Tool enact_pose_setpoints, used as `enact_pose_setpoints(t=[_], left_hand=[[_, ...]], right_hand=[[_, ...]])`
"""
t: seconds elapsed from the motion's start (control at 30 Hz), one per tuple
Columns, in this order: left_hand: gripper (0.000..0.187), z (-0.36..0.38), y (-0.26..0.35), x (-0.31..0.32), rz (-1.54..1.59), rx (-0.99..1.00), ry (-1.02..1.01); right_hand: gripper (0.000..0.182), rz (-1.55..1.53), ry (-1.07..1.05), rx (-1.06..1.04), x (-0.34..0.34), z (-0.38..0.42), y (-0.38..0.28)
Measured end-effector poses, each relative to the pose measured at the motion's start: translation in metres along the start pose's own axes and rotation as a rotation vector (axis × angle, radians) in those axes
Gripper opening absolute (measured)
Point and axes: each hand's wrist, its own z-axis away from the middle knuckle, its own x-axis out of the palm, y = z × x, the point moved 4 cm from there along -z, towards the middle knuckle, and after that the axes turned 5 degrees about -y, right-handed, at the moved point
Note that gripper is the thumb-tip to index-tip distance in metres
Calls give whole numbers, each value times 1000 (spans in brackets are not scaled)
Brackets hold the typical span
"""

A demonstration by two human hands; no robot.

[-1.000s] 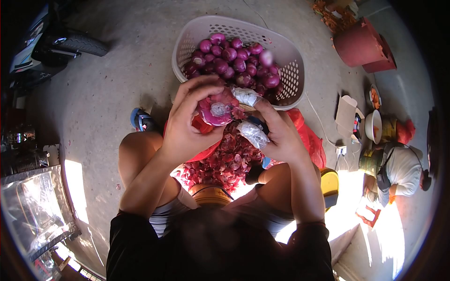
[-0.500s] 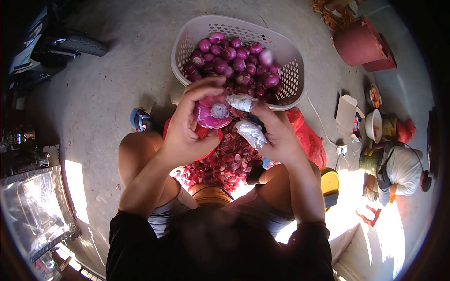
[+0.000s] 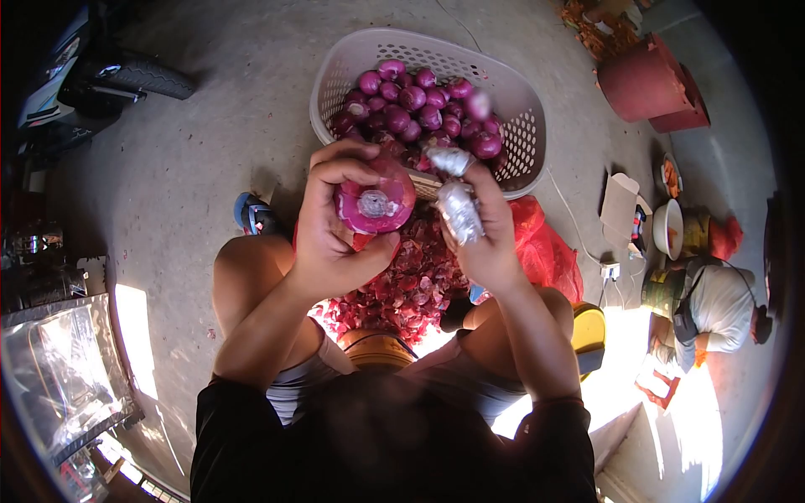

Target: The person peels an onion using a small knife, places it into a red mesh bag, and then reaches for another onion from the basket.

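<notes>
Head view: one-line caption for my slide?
Onion in the left grip, silver-wrapped fingertips on the right grip, loose skins below, a basket of onions beyond.

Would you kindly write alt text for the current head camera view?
A left hand holds a red onion near a right hand with silver wrapping on two digits. Beyond is a basket of onions, and below lies a heap of onion skins.
</notes>
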Motion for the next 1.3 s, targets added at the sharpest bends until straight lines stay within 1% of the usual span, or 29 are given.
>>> enact_pose_setpoints(t=[0.03, 0.07, 0.13, 0.17, 0.23, 0.3, 0.33, 0.43, 0.53, 0.73, 0.87, 0.97, 1.07, 1.17, 1.2, 1.23, 1.3], left_hand=[[58, 0, 0, -1, 16, -7, 7], [59, -1, -1, -1, 32, -14, 15], [61, -1, -2, -1, 67, -33, 33], [62, -1, -3, 0, 87, -46, 43], [63, 0, -3, 1, 110, -57, 55], [64, 0, -4, 1, 117, -57, 56], [63, 1, -5, 2, 143, -64, 59], [62, 1, -5, 5, 204, -78, 62], [60, 1, -5, 7, 222, -87, 50], [60, 3, -8, 6, 214, -102, 72], [59, 6, -10, 6, 228, -112, 97], [59, 7, -11, 6, 286, -136, 133], [58, 7, -11, 8, 343, -155, 165], [59, 7, -10, 7, 368, -130, 172], [59, 7, -10, 7, 372, -115, 170], [60, 7, -9, 5, 374, -103, 166], [60, 6, -8, 2, 380, -78, 159]], right_hand=[[38, -9, 1, 31, -4, -1, 0], [39, -13, -28, 12, -6, -1, -2], [45, -26, -102, -56, -5, -1, -6], [48, -3, -121, -141, -2, 0, -9], [53, 118, -180, -189, 1, 1, -9], [58, 313, -256, -111, -2, 4, -4], [60, 438, -255, -71, -3, 6, -3], [60, 474, -223, -275, 1, 4, 1], [57, 506, -215, -307, 0, 3, 0], [52, 487, -184, -306, 1, 2, 0], [51, 530, -159, -309, 4, 1, 3], [48, 531, -120, -357, 4, 1, 3], [45, 417, -68, -422, 9, -4, -4], [43, 287, -37, -355, 7, -5, -2], [42, 259, 11, -282, 3, -3, 3], [43, 248, 38, -260, -1, -5, 2], [47, 166, -27, -217, -6, -2, 3]])
